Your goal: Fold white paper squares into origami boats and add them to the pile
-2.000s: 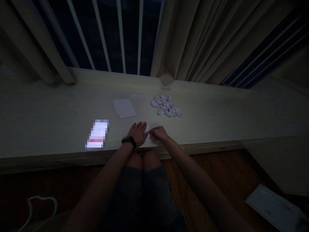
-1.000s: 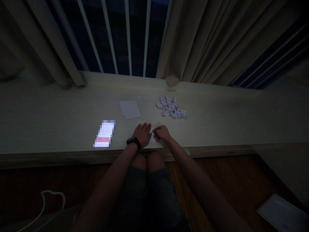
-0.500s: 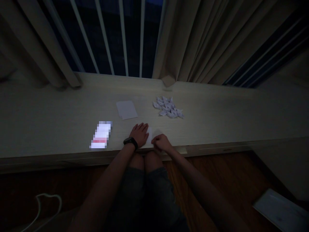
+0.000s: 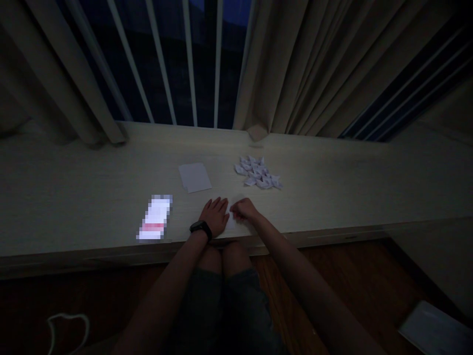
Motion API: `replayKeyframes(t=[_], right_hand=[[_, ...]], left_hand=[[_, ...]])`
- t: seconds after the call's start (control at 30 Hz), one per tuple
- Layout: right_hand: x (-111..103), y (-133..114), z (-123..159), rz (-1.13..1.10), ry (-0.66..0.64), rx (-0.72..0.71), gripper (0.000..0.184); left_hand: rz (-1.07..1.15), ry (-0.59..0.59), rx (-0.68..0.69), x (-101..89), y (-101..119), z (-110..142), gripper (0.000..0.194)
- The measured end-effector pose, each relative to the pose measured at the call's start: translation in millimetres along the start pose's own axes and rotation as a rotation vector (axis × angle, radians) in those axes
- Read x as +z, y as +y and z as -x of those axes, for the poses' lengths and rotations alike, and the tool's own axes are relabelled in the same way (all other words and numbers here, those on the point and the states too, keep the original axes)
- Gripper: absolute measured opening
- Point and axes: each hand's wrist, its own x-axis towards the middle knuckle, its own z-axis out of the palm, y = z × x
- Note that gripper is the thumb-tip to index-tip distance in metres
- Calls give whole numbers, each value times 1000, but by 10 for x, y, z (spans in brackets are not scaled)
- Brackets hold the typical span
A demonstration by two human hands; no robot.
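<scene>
1. The phone (image 4: 155,217) lay at the left, near the ledge's front edge. Its lit screen faced up, probably for easy viewing; its content was blurred out.
2. The paper stack (image 4: 194,177) lay flat beyond the hands, between the phone and the folded pieces. This spot likely put it within reach while leaving the near area free.
3. The left hand (image 4: 215,217) rested palm down, its fingers fanned slightly apart, at the left side of the working sheet (image 4: 231,224). This placement probably steadied the paper against the ledge (image 4: 332,187).
4. The right hand (image 4: 244,210) met the sheet from the right, its fingers curled and their tips low over it. The curled grip suited fine pressure; whether the fingertips pinched the paper could not be told.
5. The folded pieces (image 4: 258,172) sat grouped on the far right side of the hands, apart from the flat stack, likely to avoid mixing or crushing.
6. The working sheet lay between the hands near the front edge. It appeared white, narrow and flat in its visible part. Hands and dim light hid its outline and any creases.
</scene>
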Motion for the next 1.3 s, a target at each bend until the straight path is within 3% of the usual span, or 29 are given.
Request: replayKeyframes(t=[0.17, 0.33, 0.47, 0.63, 0.73, 0.87, 1.13, 1.3], right_hand=[[21, -43, -263, 60, 101, 25, 19], [12, -8, -366, 128, 220, -44, 18], [74, 104, -247, 122, 348, -202, 25], [218, 243, 33, 143, 640, -413, 33], [311, 275, 193, 163, 593, -506, 32], [378, 276, 335, 248, 492, -585, 45], [371, 290, 306, 249, 507, -549, 51], [362, 287, 301, 247, 486, -536, 50]], left_hand=[[2, 11, 3, -11, 7, -3, 51], [-2, 16, -9, -3, 11, -9, 49], [-20, 37, -37, 19, 15, -12, 47], [-33, 80, -69, -71, 66, 9, 45], [-41, 91, -88, -161, 109, 26, 44], [-47, 76, -100, -232, 145, 40, 47], [-91, 76, 4, -220, 166, 43, 50], [-57, 61, -56, -181, 141, 34, 43]])
